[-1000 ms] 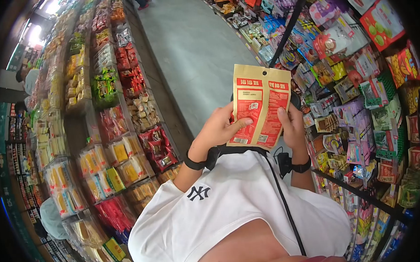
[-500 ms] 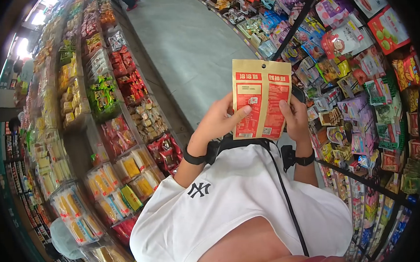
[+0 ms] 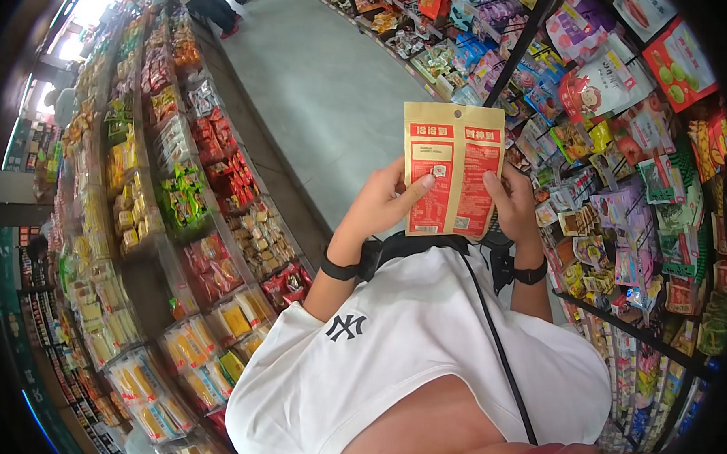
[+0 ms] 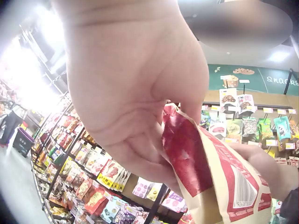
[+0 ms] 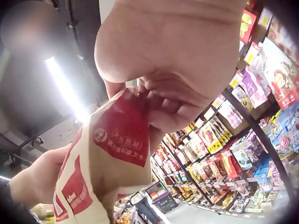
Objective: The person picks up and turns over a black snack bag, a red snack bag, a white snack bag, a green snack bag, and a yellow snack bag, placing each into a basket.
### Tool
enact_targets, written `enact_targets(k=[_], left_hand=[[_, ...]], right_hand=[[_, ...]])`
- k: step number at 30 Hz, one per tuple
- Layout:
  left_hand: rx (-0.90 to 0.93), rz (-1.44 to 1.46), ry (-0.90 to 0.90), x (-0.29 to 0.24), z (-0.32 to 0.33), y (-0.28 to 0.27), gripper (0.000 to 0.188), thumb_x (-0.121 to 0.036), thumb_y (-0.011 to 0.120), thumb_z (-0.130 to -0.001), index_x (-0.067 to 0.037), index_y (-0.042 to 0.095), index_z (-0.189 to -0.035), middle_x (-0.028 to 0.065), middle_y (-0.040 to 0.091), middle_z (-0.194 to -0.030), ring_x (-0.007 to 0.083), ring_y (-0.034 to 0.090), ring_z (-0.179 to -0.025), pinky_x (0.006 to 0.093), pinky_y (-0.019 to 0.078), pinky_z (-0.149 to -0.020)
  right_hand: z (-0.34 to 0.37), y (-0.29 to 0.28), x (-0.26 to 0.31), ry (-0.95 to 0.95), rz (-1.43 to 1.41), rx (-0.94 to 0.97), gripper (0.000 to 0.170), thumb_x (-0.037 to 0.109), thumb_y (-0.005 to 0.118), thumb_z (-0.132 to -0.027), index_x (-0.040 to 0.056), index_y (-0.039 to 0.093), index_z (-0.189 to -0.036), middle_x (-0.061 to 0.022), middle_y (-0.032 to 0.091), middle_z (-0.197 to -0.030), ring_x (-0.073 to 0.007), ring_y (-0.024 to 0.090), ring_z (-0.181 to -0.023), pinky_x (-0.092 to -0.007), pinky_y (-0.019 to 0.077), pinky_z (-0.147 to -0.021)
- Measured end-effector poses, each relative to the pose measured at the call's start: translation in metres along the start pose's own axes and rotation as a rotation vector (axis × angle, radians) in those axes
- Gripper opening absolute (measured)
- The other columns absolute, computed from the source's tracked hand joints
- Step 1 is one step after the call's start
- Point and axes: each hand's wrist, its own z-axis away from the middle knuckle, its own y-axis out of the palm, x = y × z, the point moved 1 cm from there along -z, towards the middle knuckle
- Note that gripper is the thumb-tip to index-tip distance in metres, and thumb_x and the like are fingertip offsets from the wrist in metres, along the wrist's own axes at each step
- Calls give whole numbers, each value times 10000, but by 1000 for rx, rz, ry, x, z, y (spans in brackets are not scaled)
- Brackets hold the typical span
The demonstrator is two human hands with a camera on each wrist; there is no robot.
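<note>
A tan paper snack bag (image 3: 457,170) with red printed panels and a hang hole at its top stands upright before the chest, printed back toward the head camera. My left hand (image 3: 383,200) grips its left edge, thumb lying on the front and fingers behind. On the opposite edge my right hand (image 3: 510,204) holds it the same way. In the left wrist view the bag (image 4: 229,182) shows a barcode and a red side fold beneath the left hand (image 4: 135,79). White lettering marks the red side of the bag (image 5: 122,133) under the right hand (image 5: 173,60).
Clear bins (image 3: 147,391) of packaged snacks line the left side of the aisle. Hanging snack pouches (image 3: 605,87) fill the black rack on the right. Grey floor (image 3: 325,91) runs between them. A person's legs (image 3: 212,10) stand far up the aisle. A black cable (image 3: 498,343) hangs over the white shirt.
The bag has risen slightly and straightened from a small tilt, both hands keeping their hold. The shelves have shifted in view, and the distant person's legs show more.
</note>
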Motion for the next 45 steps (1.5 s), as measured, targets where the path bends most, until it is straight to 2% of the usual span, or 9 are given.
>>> enact_targets(k=[12, 16, 19, 21, 22, 25, 34, 39, 45], left_hand=[[81, -54, 136, 25, -132, 27, 368, -232, 710, -989, -48, 619, -1294, 15, 767, -1075, 115, 690, -905, 264, 499, -747], [241, -166, 25, 54, -188, 45, 293, -140, 776, -923, -51, 654, -1174, 22, 738, -1128, 131, 676, -1055, 292, 524, -809], [367, -274, 30, 114, -236, 67, 290, -105, 812, -865, -43, 671, -1111, 48, 741, -1076, 173, 706, -1025, 322, 542, -783], [429, -352, 136, 176, -264, 87, 293, -71, 822, -829, -28, 674, -1078, 75, 739, -1025, 213, 727, -998, 343, 553, -770], [427, -389, 70, 202, -275, 98, 273, -116, 818, -801, -56, 705, -1042, 110, 743, -946, 295, 737, -930, 386, 567, -780], [454, -700, -124, 286, -294, 132, 264, -191, 767, -776, -124, 730, -1029, 131, 757, -932, 357, 718, -934, 441, 574, -801], [576, -938, -396, 557, -273, 207, 196, -150, 701, -852, -136, 775, -1033, 188, 736, -986, 387, 709, -957, 488, 583, -838], [665, -951, -375, 641, -261, 219, 156, -134, 642, -886, -79, 758, -976, 198, 737, -957, 407, 720, -898, 498, 588, -812], [721, -896, -432, 685, -226, 218, 192, -151, 586, -890, -59, 749, -936, 208, 734, -951, 417, 717, -915, 507, 583, -812]], right_hand=[[-38, -83, -55, 132, -43, -107, 343, 228, 647, -1009, -30, 665, -1234, -96, 756, -1037, -102, 687, -892, -285, 541, -756], [-43, -107, -116, 194, 39, -155, 310, 190, 735, -929, 30, 725, -1194, -79, 729, -1127, -122, 683, -931, -291, 540, -717], [-42, -117, -181, 214, 258, -151, 326, 154, 759, -896, 51, 731, -1204, -102, 711, -1188, -168, 693, -959, -314, 547, -720], [-42, -115, -223, 431, 259, -167, 337, 124, 768, -873, 73, 754, -1206, -130, 751, -1108, -223, 726, -899, -339, 557, -741], [-40, -112, -246, 521, 271, -170, 335, 122, 766, -873, 77, 759, -1205, -136, 761, -1082, -230, 734, -886, -339, 558, -743], [-19, -89, -359, 685, 312, -245, 324, 134, 764, -872, 100, 773, -1193, -158, 778, -996, -278, 752, -832, -363, 567, -752], [43, -15, -616, 898, 420, -168, 318, 148, 718, -888, 145, 764, -1203, -207, 746, -994, -378, 728, -891, -429, 573, -797], [48, 14, -690, 1060, 508, 6, 332, 139, 717, -896, 138, 751, -1227, -222, 732, -1079, -383, 704, -1017, -447, 554, -870], [82, 45, -759, 1163, 491, 270, 398, 145, 628, -919, 136, 692, -1312, -217, 701, -1219, -401, 665, -1135, -481, 536, -976]])
